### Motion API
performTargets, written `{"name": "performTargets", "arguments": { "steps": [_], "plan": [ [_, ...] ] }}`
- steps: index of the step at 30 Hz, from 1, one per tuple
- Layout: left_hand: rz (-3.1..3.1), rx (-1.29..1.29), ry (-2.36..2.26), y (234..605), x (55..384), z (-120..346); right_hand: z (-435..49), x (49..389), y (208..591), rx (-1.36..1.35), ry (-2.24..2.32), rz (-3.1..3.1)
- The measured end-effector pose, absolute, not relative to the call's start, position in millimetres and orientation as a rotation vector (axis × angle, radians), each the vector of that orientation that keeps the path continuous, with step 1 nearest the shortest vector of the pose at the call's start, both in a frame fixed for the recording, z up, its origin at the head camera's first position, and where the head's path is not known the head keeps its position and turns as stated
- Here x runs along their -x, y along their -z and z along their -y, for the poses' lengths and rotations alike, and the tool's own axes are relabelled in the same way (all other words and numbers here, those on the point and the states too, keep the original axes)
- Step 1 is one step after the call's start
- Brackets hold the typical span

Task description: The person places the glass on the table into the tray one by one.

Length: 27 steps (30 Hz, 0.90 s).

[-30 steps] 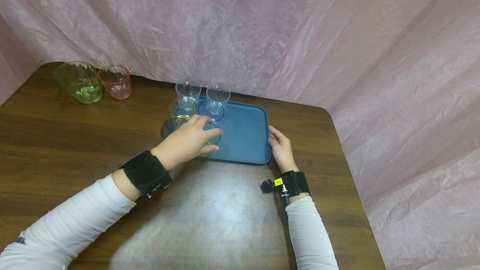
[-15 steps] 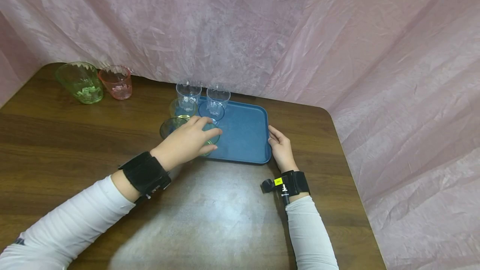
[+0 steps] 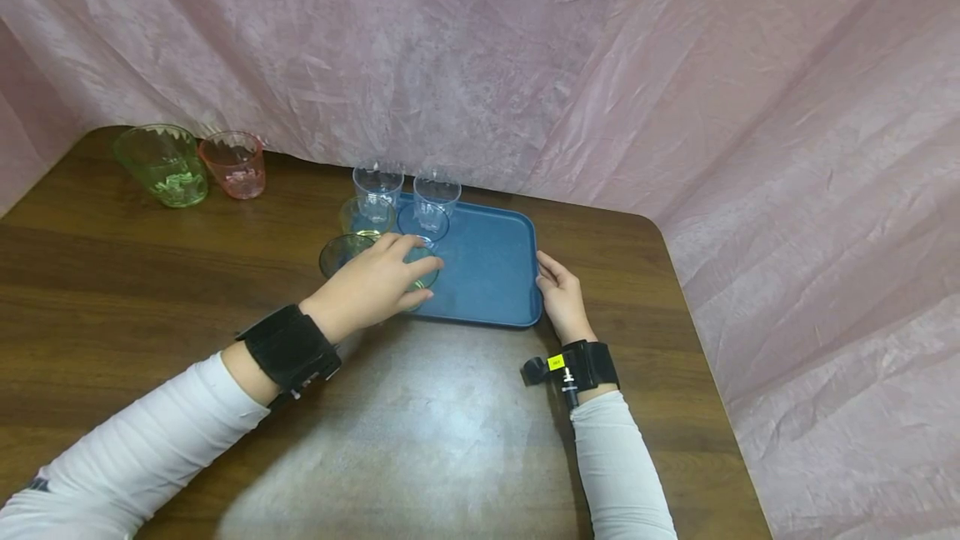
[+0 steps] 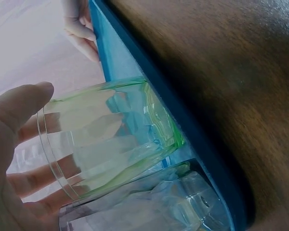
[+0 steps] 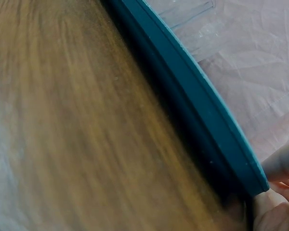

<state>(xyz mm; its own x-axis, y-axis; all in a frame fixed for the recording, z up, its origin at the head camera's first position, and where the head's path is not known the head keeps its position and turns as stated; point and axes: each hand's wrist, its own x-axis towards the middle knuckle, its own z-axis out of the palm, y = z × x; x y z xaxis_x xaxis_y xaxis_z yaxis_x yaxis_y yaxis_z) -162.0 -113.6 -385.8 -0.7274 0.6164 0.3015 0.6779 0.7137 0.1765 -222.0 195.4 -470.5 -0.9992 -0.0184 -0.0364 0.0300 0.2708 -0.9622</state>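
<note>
The blue tray lies on the wooden table, with several clear and tinted cups grouped upright at its left side. At the tray's front left, my left hand holds a green-tinted clear cup near the rim. Its thumb is on one side and its fingers show through the far wall; the base is on the tray. Next to that cup stands a grey-tinted cup, partly hidden by the hand. My right hand grips the tray's right edge, seen close by the rim in the right wrist view.
Behind the held cup are a yellow-tinted cup, a blue-rimmed cup and two clear cups. A larger green cup and a pink cup stand at the table's back left. A pink curtain hangs behind.
My left hand has shifted very slightly left with the green-tinted cup. My right hand stays at the tray's edge.
</note>
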Motion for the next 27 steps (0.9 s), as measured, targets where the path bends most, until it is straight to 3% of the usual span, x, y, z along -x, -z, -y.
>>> {"name": "performTargets", "arguments": {
  "steps": [27],
  "plan": [
    [2.676,1.033,0.435,386.5,161.6,115.8,-194.4,222.0,469.3,-0.029,1.892,-2.47]
  ]
}}
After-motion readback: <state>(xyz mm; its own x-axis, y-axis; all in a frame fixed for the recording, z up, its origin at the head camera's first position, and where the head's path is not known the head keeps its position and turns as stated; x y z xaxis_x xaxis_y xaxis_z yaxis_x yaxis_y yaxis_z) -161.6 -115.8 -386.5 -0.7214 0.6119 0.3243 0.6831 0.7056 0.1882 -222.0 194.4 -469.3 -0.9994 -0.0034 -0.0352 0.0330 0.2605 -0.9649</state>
